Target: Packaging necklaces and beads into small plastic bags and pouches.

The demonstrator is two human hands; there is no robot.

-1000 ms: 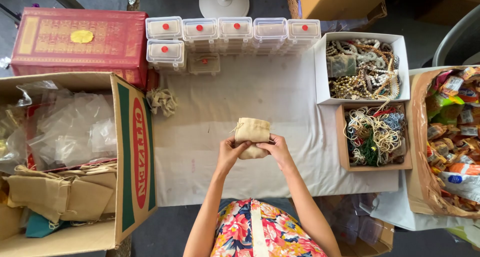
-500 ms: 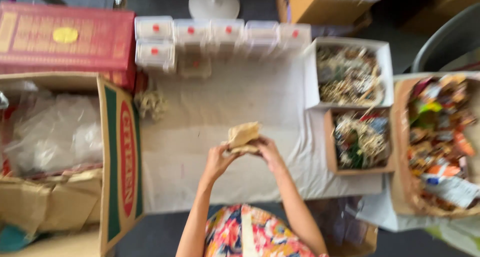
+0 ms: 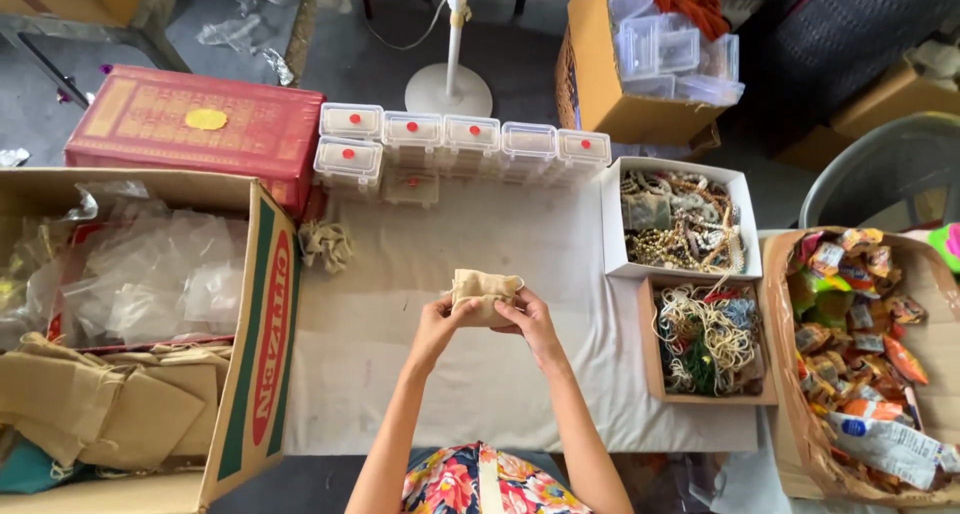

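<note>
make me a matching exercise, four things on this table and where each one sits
Things:
1. small cloth pouch
2. red box
3. white box of beads
4. clear plastic cases

Places:
A. far left corner, behind the big carton
B. right side, above the box of cords
C. held in both hands, centre
D. row along the far edge

Pairs: 1-C, 2-A, 3-B, 4-D

Pouch (image 3: 484,294) centre; carton (image 3: 262,344) left; bead boxes (image 3: 680,224) right.
</note>
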